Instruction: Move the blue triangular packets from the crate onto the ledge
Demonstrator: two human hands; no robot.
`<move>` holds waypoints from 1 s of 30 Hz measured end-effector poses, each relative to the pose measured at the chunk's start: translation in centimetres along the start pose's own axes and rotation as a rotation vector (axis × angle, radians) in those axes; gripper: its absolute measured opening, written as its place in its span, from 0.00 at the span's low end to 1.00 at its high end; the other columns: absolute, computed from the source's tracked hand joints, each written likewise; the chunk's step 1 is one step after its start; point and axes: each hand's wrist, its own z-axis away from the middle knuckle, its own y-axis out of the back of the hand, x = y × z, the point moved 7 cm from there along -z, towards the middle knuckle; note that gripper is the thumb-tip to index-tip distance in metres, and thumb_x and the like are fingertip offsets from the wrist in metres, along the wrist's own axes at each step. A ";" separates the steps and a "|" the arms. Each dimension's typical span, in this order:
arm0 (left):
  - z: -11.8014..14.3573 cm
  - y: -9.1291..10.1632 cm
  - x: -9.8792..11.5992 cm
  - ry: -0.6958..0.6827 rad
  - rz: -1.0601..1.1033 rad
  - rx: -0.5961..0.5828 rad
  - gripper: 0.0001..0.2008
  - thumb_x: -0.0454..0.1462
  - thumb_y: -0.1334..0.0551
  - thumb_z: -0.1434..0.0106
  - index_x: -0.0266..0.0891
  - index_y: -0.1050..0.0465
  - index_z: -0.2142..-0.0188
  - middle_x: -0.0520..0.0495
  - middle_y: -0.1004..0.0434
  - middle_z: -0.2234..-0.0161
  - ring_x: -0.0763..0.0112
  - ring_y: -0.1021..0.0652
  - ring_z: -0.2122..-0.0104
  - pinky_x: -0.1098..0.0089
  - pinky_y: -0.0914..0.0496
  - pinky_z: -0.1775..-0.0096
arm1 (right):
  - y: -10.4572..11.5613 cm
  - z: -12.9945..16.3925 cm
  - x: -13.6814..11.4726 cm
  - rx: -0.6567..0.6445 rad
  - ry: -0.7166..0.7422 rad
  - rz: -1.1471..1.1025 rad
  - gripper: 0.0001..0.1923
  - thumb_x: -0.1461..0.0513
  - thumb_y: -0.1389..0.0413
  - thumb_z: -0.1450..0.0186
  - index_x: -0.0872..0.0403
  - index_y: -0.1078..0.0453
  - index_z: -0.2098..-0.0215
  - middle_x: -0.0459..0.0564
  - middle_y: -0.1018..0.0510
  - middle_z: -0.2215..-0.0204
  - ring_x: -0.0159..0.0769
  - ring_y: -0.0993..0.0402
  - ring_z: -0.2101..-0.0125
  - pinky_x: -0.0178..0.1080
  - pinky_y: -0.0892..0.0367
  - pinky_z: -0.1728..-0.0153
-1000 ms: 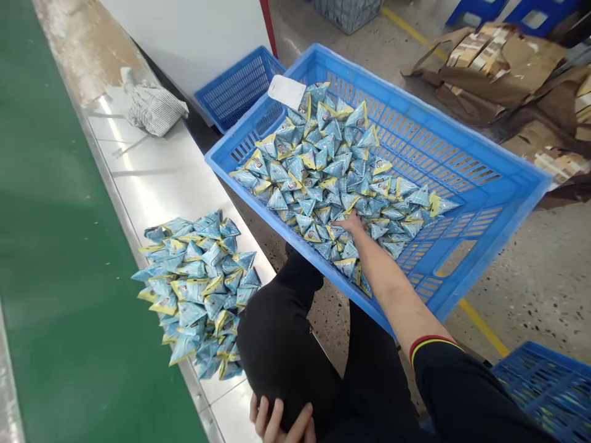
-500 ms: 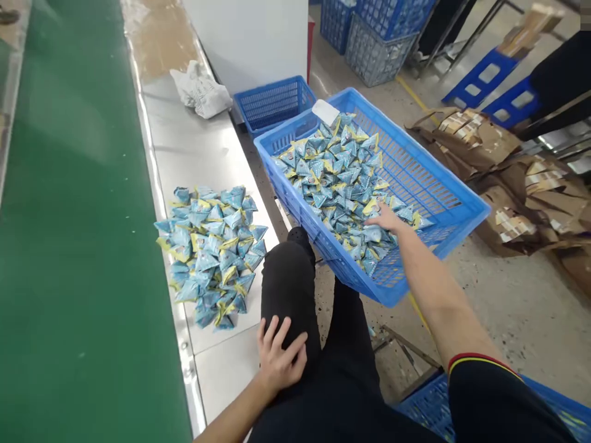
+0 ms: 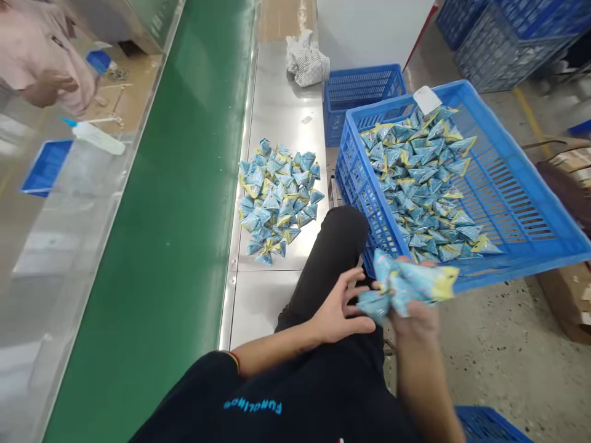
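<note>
A green conveyor belt (image 3: 184,184) runs along the left, a co-worker in a pale pink top (image 3: 28,55) beyond it; a steel ledge (image 3: 272,301) borders its near side, and to the right stands a blue crate (image 3: 362,184), part filled with blue-and-yellow packets; a smaller blue basket (image 3: 362,86) sits behind the crate; the person's dark-clad knee (image 3: 341,234) rises between ledge and crate, and with the crate's near wall it looks like the main thing to steer a handful around; a heap of packets (image 3: 281,203) lies spread on the ledge, with a striped cloth bundle (image 3: 307,61) farther up; the right hand (image 3: 418,320), blurred, has its fingers closed about several packets outside the crate's near end; the left hand (image 3: 344,311) hovers just beside them, fingers spread and curved, whether touching I cannot tell; cupping that palm underneath would likely catch any slipping piece; a white tag (image 3: 427,99) hangs at the crate's far corner; smallest are the held packets (image 3: 399,286), loosely bunched, so a light, even grip seems better than squeezing
</note>
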 end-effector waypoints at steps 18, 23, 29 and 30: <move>6.2 27.1 7.1 -0.250 -0.700 0.849 0.21 0.50 0.25 0.41 0.46 0.24 0.52 0.44 0.17 0.56 0.56 0.17 0.60 0.56 0.22 0.58 | 0.4 2.3 4.3 0.006 -0.067 -0.019 0.33 0.61 0.21 0.50 0.40 0.29 0.52 0.45 0.23 0.51 0.42 0.22 0.56 0.52 0.19 0.51; 1.5 24.5 2.6 -0.025 -1.210 0.510 0.20 0.45 0.29 0.39 0.41 0.24 0.49 0.43 0.17 0.54 0.56 0.18 0.54 0.57 0.24 0.49 | -0.5 3.3 6.1 -0.008 -0.138 0.049 0.36 0.56 0.23 0.49 0.41 0.31 0.46 0.50 0.22 0.46 0.51 0.21 0.51 0.64 0.25 0.45; -2.8 20.0 -4.4 0.108 -1.680 0.143 0.15 0.40 0.31 0.36 0.42 0.22 0.50 0.40 0.18 0.55 0.51 0.22 0.47 0.52 0.30 0.43 | 0.3 4.1 5.9 0.056 -0.135 0.118 0.41 0.58 0.23 0.53 0.43 0.32 0.44 0.54 0.22 0.44 0.55 0.22 0.45 0.62 0.26 0.42; -3.3 19.5 -5.1 0.099 -1.716 0.123 0.15 0.39 0.32 0.36 0.42 0.22 0.49 0.40 0.18 0.53 0.50 0.23 0.45 0.51 0.32 0.41 | 0.4 4.1 5.8 0.064 -0.130 0.127 0.41 0.58 0.23 0.53 0.44 0.32 0.44 0.54 0.22 0.44 0.55 0.22 0.45 0.62 0.26 0.42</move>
